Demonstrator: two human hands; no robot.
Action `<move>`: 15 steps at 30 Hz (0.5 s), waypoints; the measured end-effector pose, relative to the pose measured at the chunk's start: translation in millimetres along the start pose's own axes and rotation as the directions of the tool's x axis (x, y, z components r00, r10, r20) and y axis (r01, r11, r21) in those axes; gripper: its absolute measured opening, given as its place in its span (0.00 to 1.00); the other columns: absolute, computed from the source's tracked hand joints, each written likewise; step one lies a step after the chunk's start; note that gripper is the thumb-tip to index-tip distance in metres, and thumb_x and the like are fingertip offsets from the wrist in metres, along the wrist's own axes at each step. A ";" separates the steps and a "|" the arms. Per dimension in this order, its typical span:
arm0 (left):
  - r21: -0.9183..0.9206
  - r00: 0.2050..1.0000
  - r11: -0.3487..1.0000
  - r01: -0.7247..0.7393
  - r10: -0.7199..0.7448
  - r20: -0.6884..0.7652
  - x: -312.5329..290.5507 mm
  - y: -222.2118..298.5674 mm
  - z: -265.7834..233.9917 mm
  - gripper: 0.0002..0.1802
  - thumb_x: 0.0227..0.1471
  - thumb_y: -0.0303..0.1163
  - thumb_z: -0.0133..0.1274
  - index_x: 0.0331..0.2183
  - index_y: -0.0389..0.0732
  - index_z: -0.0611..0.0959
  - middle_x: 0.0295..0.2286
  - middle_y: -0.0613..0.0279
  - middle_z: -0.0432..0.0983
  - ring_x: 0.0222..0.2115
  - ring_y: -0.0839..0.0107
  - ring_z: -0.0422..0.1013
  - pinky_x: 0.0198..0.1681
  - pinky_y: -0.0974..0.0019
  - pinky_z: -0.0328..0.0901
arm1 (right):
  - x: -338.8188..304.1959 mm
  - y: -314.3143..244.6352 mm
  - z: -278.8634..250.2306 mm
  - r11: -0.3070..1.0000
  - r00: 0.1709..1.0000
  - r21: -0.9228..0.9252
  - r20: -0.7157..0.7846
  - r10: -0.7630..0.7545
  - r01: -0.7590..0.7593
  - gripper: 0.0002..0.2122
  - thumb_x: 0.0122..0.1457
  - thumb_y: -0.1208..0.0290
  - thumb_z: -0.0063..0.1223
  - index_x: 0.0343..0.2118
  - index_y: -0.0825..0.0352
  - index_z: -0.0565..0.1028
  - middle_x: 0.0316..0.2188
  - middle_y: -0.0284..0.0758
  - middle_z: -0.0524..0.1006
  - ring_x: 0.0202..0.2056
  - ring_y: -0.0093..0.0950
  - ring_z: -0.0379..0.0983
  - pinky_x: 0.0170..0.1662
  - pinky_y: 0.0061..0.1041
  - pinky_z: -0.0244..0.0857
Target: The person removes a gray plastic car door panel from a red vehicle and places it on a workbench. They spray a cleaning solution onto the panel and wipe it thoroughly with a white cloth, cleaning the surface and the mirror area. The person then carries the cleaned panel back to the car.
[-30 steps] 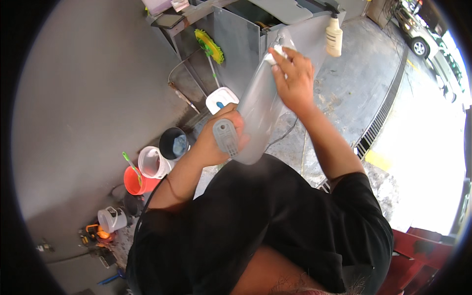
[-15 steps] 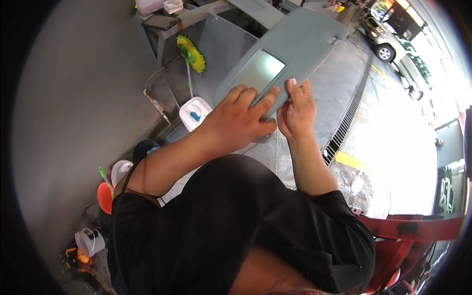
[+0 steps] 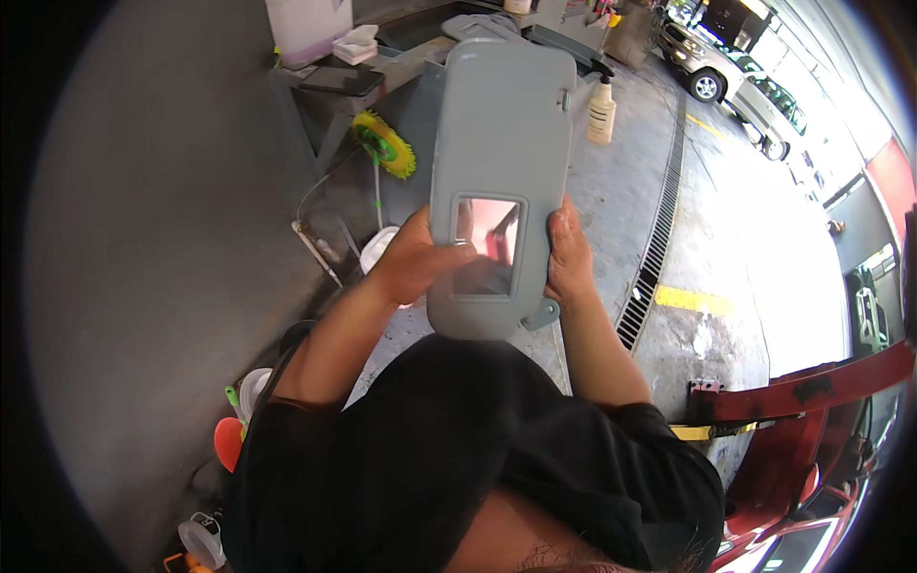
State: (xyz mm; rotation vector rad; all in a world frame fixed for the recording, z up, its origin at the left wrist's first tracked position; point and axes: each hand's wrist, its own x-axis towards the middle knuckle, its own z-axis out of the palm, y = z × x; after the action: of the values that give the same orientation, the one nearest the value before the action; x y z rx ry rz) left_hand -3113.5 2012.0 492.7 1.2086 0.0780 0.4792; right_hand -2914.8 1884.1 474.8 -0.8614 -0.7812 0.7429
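Note:
A grey car sun visor [image 3: 501, 129] with a small framed mirror [image 3: 497, 229] is held up in front of my body, its long side running away from me. My left hand [image 3: 420, 258] grips its left edge, the thumb lying across the mirror and the other fingers hidden behind. On the opposite edge my right hand [image 3: 570, 253] closes round the side, with its fingers mostly out of sight underneath. A small hinge clip [image 3: 542, 314] sticks out at the visor's near right corner.
Beyond the visor stands a spray bottle [image 3: 601, 113]. At left are a workbench with a flat dark tray [image 3: 342, 80], a yellow-green brush [image 3: 384, 145] and a white basin [image 3: 380, 250]. A floor drain grate [image 3: 654, 248] runs at right, near a red metal beam [image 3: 802, 390].
The visor has turned from slanting right to nearly straight ahead and come closer. My left hand has shifted from over the mirror to the left edge. The spray bottle has come into sight.

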 end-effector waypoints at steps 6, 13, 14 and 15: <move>0.351 0.998 0.935 0.040 -0.023 -0.054 -31.6 24.8 -19.4 0.27 0.53 0.25 0.56 0.56 0.35 0.74 0.47 0.65 0.76 0.47 0.76 0.70 0.54 0.67 0.64 | 14.6 -47.2 19.3 0.537 0.782 -0.798 -0.140 -0.608 0.275 0.13 0.68 0.72 0.42 0.52 0.64 0.74 0.51 0.41 0.76 0.47 0.31 0.76 0.46 0.28 0.70; 0.542 0.999 0.840 0.021 -0.004 -0.033 -46.2 9.9 -24.4 0.29 0.49 0.33 0.59 0.53 0.35 0.76 0.38 0.53 0.81 0.38 0.64 0.78 0.46 0.59 0.70 | 58.2 -62.4 113.1 -0.628 0.661 -0.612 0.723 -0.200 0.480 0.21 0.63 0.65 0.50 0.59 0.60 0.73 0.61 0.39 0.70 0.65 0.44 0.61 0.68 0.56 0.46; 0.533 1.000 0.846 -0.025 0.031 -0.002 -47.3 9.4 -24.2 0.29 0.49 0.33 0.59 0.54 0.35 0.75 0.38 0.53 0.81 0.39 0.64 0.78 0.46 0.59 0.70 | 71.7 -63.7 105.3 -0.538 0.678 -0.707 0.670 -0.302 0.459 0.22 0.63 0.65 0.50 0.60 0.60 0.72 0.62 0.39 0.69 0.66 0.44 0.61 0.68 0.56 0.46; 0.522 0.997 0.850 -0.070 0.066 0.025 -47.9 8.3 -23.5 0.30 0.49 0.33 0.59 0.54 0.35 0.75 0.39 0.52 0.81 0.39 0.63 0.78 0.46 0.59 0.70 | 83.9 -63.3 93.7 -0.434 0.691 -0.786 0.605 -0.395 0.439 0.22 0.63 0.64 0.50 0.61 0.59 0.72 0.63 0.39 0.69 0.66 0.43 0.61 0.69 0.56 0.45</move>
State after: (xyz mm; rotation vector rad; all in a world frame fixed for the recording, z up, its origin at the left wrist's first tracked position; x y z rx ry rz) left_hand -3166.3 2015.9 482.4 1.7556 0.1688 0.5344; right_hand -2934.7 1958.3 592.8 -1.7600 -1.6847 -1.0531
